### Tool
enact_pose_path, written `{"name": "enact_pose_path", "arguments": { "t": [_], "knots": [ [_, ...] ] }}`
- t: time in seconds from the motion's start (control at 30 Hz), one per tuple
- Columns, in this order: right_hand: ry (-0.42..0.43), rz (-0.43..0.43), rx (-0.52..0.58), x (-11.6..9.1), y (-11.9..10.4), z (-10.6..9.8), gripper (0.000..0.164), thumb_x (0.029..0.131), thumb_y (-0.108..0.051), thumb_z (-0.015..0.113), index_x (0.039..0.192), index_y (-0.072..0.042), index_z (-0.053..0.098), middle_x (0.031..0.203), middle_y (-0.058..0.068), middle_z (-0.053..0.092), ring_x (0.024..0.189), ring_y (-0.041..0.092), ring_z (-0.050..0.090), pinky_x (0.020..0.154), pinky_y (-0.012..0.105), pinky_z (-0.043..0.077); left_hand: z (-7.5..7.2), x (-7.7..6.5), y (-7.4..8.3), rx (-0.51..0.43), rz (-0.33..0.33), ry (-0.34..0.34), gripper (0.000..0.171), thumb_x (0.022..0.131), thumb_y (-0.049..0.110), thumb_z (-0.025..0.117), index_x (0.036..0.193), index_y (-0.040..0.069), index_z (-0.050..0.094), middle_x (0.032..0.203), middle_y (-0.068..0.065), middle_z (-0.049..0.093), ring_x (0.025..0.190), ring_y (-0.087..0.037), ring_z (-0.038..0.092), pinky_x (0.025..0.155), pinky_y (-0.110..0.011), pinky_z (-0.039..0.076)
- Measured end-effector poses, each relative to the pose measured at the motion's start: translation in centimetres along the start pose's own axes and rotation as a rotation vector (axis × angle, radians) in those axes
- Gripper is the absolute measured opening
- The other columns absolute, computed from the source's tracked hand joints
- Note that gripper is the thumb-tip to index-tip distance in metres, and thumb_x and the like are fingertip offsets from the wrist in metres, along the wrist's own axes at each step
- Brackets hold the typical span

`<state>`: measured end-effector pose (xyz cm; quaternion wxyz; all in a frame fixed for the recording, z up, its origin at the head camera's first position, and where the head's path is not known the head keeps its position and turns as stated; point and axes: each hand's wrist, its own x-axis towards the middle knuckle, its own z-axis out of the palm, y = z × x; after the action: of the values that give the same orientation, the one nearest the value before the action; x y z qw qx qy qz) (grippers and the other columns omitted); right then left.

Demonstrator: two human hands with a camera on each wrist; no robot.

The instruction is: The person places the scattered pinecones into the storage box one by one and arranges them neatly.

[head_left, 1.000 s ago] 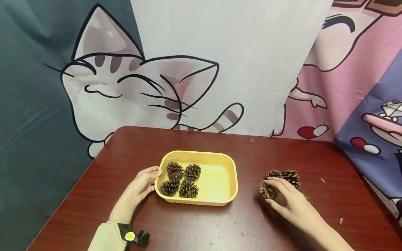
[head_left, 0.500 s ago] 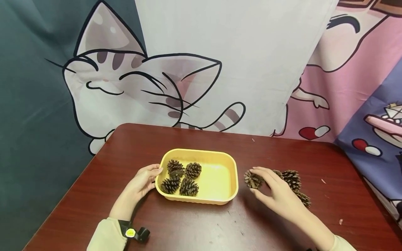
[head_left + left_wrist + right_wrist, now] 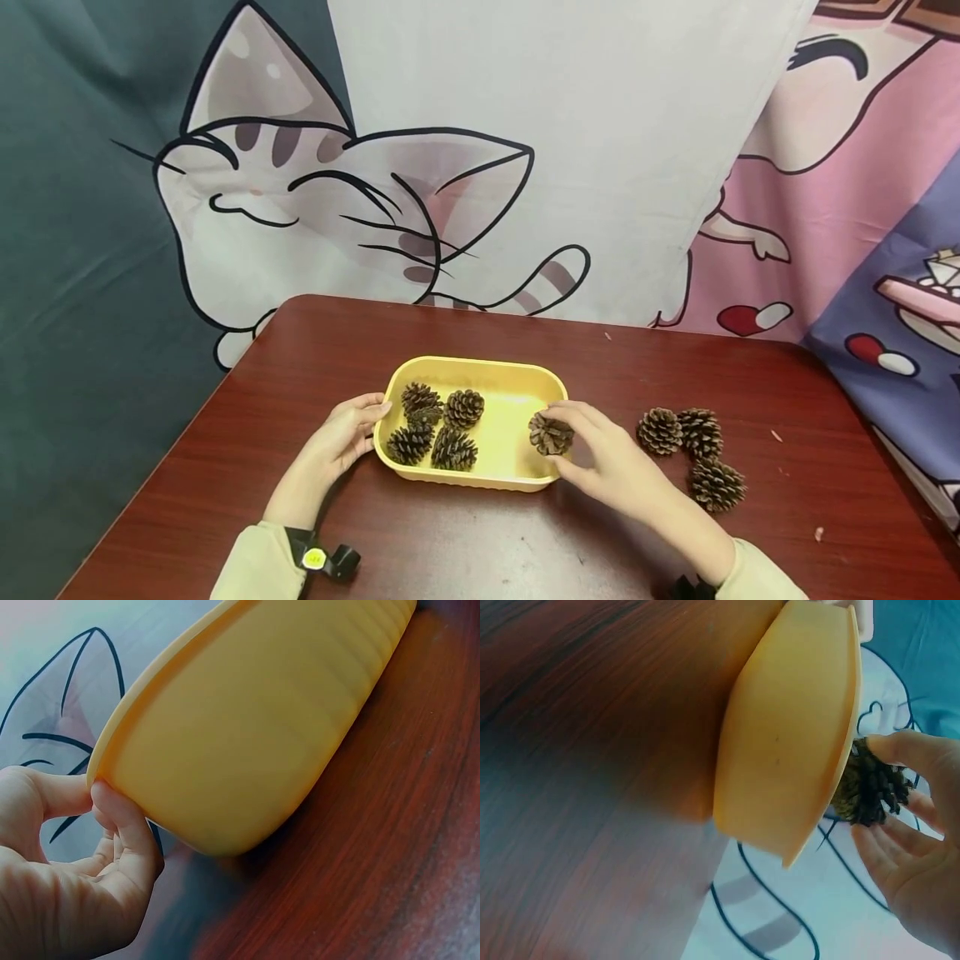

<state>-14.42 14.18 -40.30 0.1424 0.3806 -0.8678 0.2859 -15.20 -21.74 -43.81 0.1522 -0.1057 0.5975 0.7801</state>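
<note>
A yellow plastic tub (image 3: 487,479) stands on the table with several brown pine cones (image 3: 453,450) grouped in its left half. My left hand (image 3: 347,433) pinches the tub's left rim between thumb and fingers, as the left wrist view shows up close (image 3: 82,855). Over the tub's right end, my right hand (image 3: 611,458) holds one pine cone (image 3: 550,434) by its sides with thumb and fingertips. In the right wrist view that pine cone (image 3: 870,784) sits at rim height, partly behind the tub's wall (image 3: 787,735).
To the right on the dark red wooden table (image 3: 480,550) lie 3 more pine cones (image 3: 701,433) close together. Small pale scraps (image 3: 818,533) are scattered near them. A cloth printed with cartoon cats (image 3: 300,217) hangs behind the table's far edge.
My right hand has carried one pine cone leftward from the pile on the right to above the tub's right end. The left hand keeps its hold on the rim.
</note>
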Motion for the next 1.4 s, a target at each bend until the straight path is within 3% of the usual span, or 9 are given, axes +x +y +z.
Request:
{"name": "enact_pose_path", "arguments": {
  "t": [0.07,0.2,0.3,0.53,0.87,1.07,1.4],
  "knots": [
    [-0.026,0.0,0.019,0.3,-0.3,0.4,0.051,0.074,-0.016,0.077,0.12,-0.014,0.055,0.121,0.001,0.056,0.094,0.01,0.059,0.08,0.028,0.052,0.1,0.0,0.0,0.004,0.001,0.004,0.011,0.094,0.007,0.049,0.104,0.003,0.047,0.089,-0.001,0.058,0.078,-0.011,0.059,0.065,-0.025,0.051],
    [-0.063,0.015,0.042,0.9,-0.9,1.1,0.05,0.074,-0.017,0.078,0.119,-0.015,0.056,0.118,0.001,0.057,0.091,0.008,0.06,0.077,0.027,0.052,0.1,0.0,-0.1,0.006,0.001,0.011,0.01,0.093,0.007,0.05,0.102,0.004,0.047,0.089,-0.001,0.058,0.078,-0.011,0.06,0.065,-0.024,0.051],
    [-0.085,0.027,0.062,1.3,-1.1,1.7,0.049,0.073,-0.018,0.078,0.117,-0.016,0.057,0.116,-0.003,0.059,0.105,0.011,0.057,0.088,0.032,0.049,0.0,-0.1,-0.1,-0.003,0.002,0.02,0.01,0.092,0.008,0.053,0.101,0.005,0.048,0.09,-0.001,0.058,0.079,-0.011,0.06,0.065,-0.025,0.051],
    [-0.189,0.092,0.203,2.0,-1.5,2.5,0.048,0.076,-0.021,0.076,0.119,-0.015,0.056,0.115,-0.006,0.061,0.105,0.011,0.057,0.084,0.033,0.05,0.1,-0.1,-0.1,0.011,0.009,0.014,0.013,0.093,0.008,0.052,0.104,0.003,0.048,0.091,0.0,0.058,0.082,-0.011,0.059,0.067,-0.026,0.051],
    [-0.343,0.089,0.103,3.5,-0.7,3.6,0.047,0.077,-0.019,0.075,0.118,-0.008,0.057,0.115,0.003,0.062,0.106,0.016,0.056,0.094,0.037,0.045,0.1,-0.3,-0.1,0.009,0.011,0.024,0.015,0.092,0.01,0.055,0.104,0.004,0.048,0.091,0.0,0.057,0.082,-0.011,0.059,0.068,-0.026,0.051],
    [-0.435,0.024,0.131,4.1,-0.5,3.8,0.044,0.077,-0.012,0.075,0.117,-0.007,0.057,0.114,0.004,0.063,0.105,0.017,0.057,0.094,0.037,0.045,0.1,-0.1,-0.2,0.004,0.006,0.027,0.017,0.093,0.009,0.053,0.106,0.002,0.046,0.092,-0.001,0.057,0.083,-0.011,0.059,0.068,-0.026,0.051],
    [-0.471,-0.015,0.135,4.7,-0.1,4.5,0.045,0.075,-0.015,0.077,0.116,-0.009,0.059,0.113,0.002,0.064,0.106,0.018,0.058,0.091,0.033,0.047,0.1,-0.1,-0.2,0.004,0.002,0.019,0.012,0.093,0.008,0.052,0.103,0.004,0.047,0.091,0.0,0.057,0.083,-0.012,0.059,0.068,-0.026,0.051]
  ]
}}
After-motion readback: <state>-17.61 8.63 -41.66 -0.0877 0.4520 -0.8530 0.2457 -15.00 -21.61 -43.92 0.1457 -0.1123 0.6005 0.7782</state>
